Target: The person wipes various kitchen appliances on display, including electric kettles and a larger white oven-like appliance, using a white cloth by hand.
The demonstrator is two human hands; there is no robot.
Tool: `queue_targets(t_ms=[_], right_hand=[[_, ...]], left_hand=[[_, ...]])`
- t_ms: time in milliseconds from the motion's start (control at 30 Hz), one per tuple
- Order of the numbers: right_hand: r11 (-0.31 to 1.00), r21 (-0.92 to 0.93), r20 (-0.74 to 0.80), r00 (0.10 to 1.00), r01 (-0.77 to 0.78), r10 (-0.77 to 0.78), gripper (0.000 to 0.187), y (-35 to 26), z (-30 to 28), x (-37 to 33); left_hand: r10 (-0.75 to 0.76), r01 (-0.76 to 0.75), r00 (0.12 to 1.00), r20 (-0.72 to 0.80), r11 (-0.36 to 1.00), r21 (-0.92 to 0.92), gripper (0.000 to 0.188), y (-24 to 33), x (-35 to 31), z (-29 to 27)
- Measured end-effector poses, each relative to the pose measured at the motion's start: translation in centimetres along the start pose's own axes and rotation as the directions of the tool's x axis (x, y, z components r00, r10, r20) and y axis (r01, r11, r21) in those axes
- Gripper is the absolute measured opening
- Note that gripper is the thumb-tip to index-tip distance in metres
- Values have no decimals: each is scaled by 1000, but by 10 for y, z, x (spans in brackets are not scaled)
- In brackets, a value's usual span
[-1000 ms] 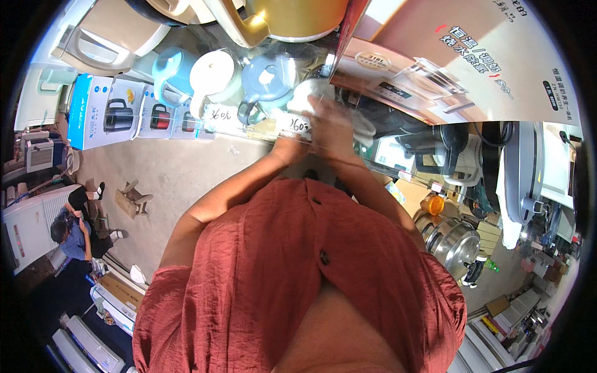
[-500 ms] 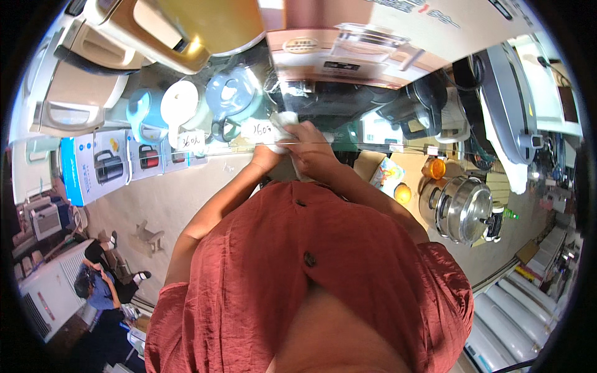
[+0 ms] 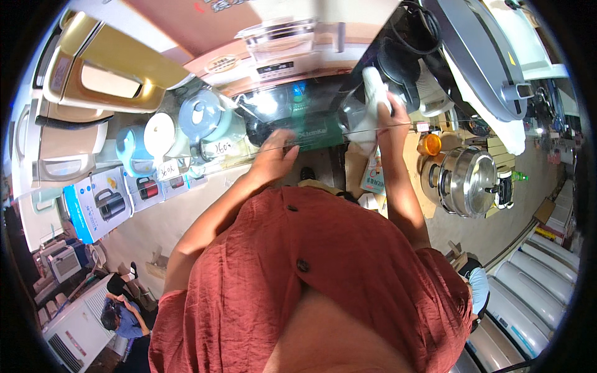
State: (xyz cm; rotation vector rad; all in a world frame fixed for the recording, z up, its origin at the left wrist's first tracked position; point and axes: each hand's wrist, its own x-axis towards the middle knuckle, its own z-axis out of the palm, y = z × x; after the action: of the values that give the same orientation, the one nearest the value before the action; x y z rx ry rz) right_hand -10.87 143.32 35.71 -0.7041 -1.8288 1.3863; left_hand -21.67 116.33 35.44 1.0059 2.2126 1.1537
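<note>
My right hand [image 3: 394,117] is closed on a white cloth [image 3: 375,93], which reaches forward over the glass shelf [image 3: 329,99] and hangs down past its front edge. A dark pot [image 3: 398,71] stands just beyond the cloth. My left hand [image 3: 275,155] is at the glass edge with its fingers loosely apart and nothing in them. Left of that hand stand a blue-lidded jug [image 3: 204,115], a white-lidded jug [image 3: 160,135] and a light-blue jug [image 3: 132,149], with handwritten tags before them.
Beyond the shelf is a large pinkish carton [image 3: 280,37]. A gold kettle [image 3: 115,71] stands far left, above boxed kettles [image 3: 106,202]. At right are a grey appliance [image 3: 476,56], a steel pot [image 3: 469,180] and an orange jar [image 3: 430,145]. A seated person [image 3: 127,317] is lower left.
My hands, together on the cloth before, are now apart. The right hand has moved right with the cloth; the left has let go. The view has shifted rightward.
</note>
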Motion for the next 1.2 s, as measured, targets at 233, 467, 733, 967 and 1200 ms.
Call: queue_targets(t_ms=[233, 467, 733, 967, 1200], right_hand=[[724, -457, 100, 839, 517, -536, 27, -5, 35, 57], [677, -364, 83, 747, 639, -660, 34, 20, 68, 80], [714, -535, 402, 879, 452, -256, 31, -10, 100, 64], [660, -405, 641, 712, 633, -289, 37, -5, 79, -24], [648, -459, 373, 794, 608, -481, 38, -6, -1, -15]], left_hand=[[-26, 82, 978, -207, 960, 269, 68, 10, 60, 47], [-151, 177, 976, -160, 970, 169, 66, 3, 80, 63], [-12, 34, 971, -238, 996, 88, 52, -34, 88, 79], [-85, 53, 987, -138, 974, -221, 27, -28, 87, 70], [13, -29, 976, -219, 997, -70, 39, -26, 87, 69]])
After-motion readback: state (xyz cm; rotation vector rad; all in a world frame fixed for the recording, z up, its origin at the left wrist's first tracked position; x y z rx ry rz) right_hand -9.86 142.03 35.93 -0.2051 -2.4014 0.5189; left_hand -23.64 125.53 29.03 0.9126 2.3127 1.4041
